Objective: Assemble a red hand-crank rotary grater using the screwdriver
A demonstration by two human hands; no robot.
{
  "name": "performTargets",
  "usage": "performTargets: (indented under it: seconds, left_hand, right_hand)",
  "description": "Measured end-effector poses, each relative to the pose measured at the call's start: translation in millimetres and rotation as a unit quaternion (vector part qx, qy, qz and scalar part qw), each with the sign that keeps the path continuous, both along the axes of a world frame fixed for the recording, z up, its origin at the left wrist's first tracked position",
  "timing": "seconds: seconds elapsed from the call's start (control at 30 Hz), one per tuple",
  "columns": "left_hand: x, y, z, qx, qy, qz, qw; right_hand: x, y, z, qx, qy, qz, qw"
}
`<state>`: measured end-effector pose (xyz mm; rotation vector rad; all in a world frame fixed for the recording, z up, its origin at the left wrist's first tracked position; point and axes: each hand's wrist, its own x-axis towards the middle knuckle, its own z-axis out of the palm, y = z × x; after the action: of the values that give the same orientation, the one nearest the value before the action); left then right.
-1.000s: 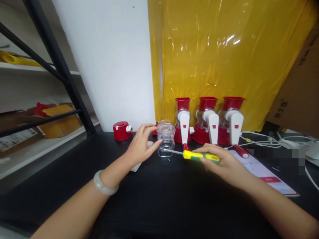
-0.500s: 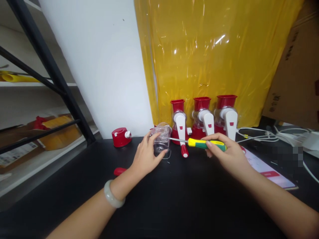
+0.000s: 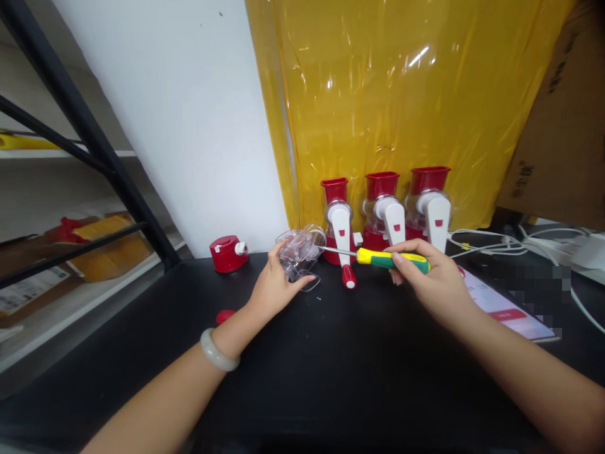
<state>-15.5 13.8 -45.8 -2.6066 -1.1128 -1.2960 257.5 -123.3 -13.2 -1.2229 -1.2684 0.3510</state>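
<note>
My left hand (image 3: 271,284) is closed round the side of a clear plastic grater housing (image 3: 299,253), which lies tilted just above or on the black table. A round, ridged end of the housing points to the right. In my right hand (image 3: 432,277) is a screwdriver (image 3: 372,257) with a yellow and green handle, held nearly level. Its metal shaft points left, and the tip is at the right side of the housing. Whether the tip touches it, I cannot tell. Left of the housing sits a red suction base (image 3: 227,254) with a white lever.
Several red-and-white rotary graters, including one with a red-knobbed crank (image 3: 341,233), stand behind the screwdriver. A red handle piece (image 3: 225,316) lies near my left wrist. At right are a printed sheet (image 3: 508,309) and white cables (image 3: 491,243). A black-framed shelf (image 3: 85,101) stands left.
My left hand has turned and tilted the clear housing, so its round end now faces right. The screwdriver stays nearly level in my right hand. The whole view has shifted slightly.
</note>
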Motion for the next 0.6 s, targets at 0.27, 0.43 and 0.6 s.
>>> performTargets:
  seconds: [0.27, 0.43, 0.6]
  left_hand:
    - [-4.4, 0.1, 0.6, 0.102, 0.025, -0.008, 0.994]
    - [-4.3, -9.1, 4.4, 0.206, 0.108, 0.022, 0.972]
    - [0.1, -20.9, 10.7, 0.207, 0.179, 0.003, 0.962]
  right_hand:
    - [8.8, 12.4, -9.3, 0.051, 0.111, 0.002, 0.993]
    - [10.2, 14.7, -8.0, 0.092, 0.156, 0.016, 0.983]
    - [9.2, 14.0, -11.1, 0.081, 0.141, 0.006, 0.987]
